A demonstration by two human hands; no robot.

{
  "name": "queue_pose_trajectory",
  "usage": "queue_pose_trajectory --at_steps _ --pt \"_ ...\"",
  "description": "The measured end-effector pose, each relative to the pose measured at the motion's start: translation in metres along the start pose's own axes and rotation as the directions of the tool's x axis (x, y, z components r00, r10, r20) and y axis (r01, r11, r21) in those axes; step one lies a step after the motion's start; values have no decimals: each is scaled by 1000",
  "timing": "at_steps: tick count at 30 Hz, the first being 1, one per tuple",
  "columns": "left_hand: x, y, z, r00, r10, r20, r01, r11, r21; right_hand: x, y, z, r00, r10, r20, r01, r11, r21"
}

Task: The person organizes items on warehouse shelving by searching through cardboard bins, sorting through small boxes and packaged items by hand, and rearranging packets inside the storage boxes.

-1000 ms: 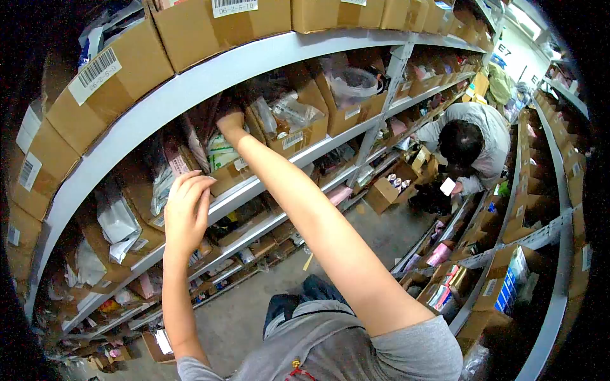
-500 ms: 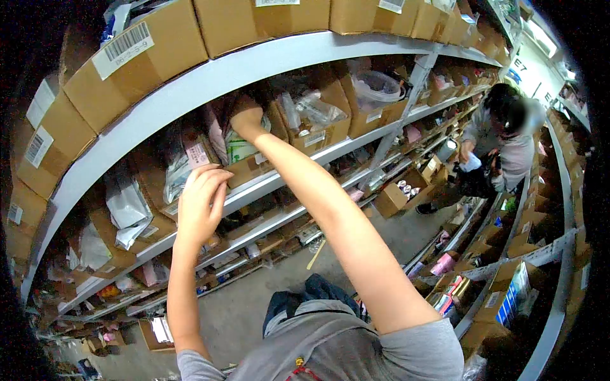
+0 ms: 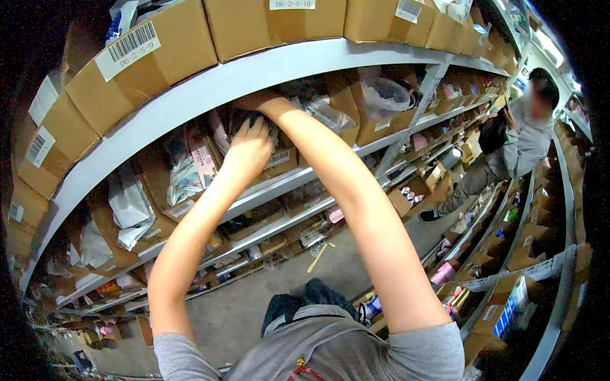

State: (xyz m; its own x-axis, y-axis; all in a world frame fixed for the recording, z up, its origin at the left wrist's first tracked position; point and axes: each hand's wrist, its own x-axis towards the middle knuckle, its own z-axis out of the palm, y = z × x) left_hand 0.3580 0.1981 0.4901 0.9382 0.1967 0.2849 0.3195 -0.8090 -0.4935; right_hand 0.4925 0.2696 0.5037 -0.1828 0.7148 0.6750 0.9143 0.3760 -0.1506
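Observation:
My left hand [image 3: 251, 145] is at the front of a cardboard bin on the middle shelf, its fingers bent against a dark item whose kind I cannot make out. Above and behind it, my right hand [image 3: 259, 101] reaches into the same bin under the shelf beam; its fingers are lost in shadow. A barcode label [image 3: 277, 158] shows on the bin's front. Just left stands a bin with plastic-wrapped packets [image 3: 184, 181] and a pink printed packet [image 3: 203, 162].
A pale metal shelf beam [image 3: 254, 60] runs close above my hands, carrying labelled cardboard boxes [image 3: 143, 60]. To the right, a bin holds a clear plastic tub [image 3: 384, 95]. Another person [image 3: 530, 136] stands in the aisle by the facing shelves. A yellow strip [image 3: 319, 257] lies on the floor.
My left hand has moved right and up, from beside the bin to its opening. My right arm has shifted slightly right, its hand deeper in shadow. The other person has straightened up.

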Motion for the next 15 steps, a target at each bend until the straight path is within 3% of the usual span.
queue_pose_trajectory --at_steps 1,2,3,4,5,10,15 --pt "16 -2 1 984 -73 160 62 995 73 1 0 -2 1000 -9 -23 9 1000 8" --pt "34 -9 1 887 -192 420 238 970 -58 1 0 -4 999 -15 -40 16 1000 18" --pt "53 -16 -3 709 -295 641 444 892 -81 2 2 -6 998 -23 -52 24 999 30" --pt "64 -22 -3 610 -364 704 569 819 -70 2 3 -7 998 -25 -64 27 999 36" --pt "68 -24 -2 584 -418 696 629 775 -62 2 4 -10 997 -29 -76 33 998 47" --pt "64 -37 15 693 -586 420 681 724 -112 3 13 -11 992 5 -130 8 995 99" --pt "47 -48 21 717 -631 297 686 715 -137 -15 2 28 961 242 -135 -218 960 173"
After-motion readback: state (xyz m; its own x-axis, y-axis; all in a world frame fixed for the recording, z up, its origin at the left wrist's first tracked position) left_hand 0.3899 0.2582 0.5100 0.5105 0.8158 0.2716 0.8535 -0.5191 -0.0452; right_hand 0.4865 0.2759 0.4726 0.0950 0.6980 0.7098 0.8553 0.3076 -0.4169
